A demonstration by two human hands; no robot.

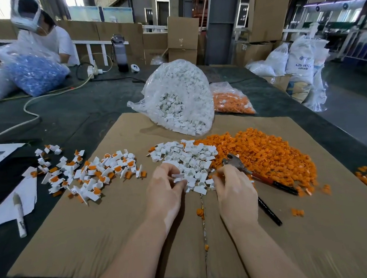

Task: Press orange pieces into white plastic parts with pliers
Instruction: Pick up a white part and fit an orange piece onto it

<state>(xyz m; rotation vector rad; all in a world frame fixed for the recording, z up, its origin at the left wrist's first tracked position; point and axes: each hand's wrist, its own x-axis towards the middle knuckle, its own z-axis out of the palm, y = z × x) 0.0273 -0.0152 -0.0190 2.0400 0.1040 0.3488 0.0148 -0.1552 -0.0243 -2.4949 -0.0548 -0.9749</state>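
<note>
A heap of loose white plastic parts (188,158) lies mid-cardboard, with a big pile of orange pieces (265,153) to its right. My left hand (166,189) pinches one white part (178,177) at the heap's near edge. My right hand (235,189) pinches a small orange piece (215,176) and also holds the pliers (264,181), whose metal head points away and whose red and black handles trail out to the right of my palm. Finished white parts with orange inserts (90,172) are scattered to the left.
A clear bag of white parts (182,100) and a bag of orange pieces (232,101) stand behind the cardboard sheet (98,240). A marker (19,215) and papers lie at left. A person with a bag of blue parts (34,72) sits far left.
</note>
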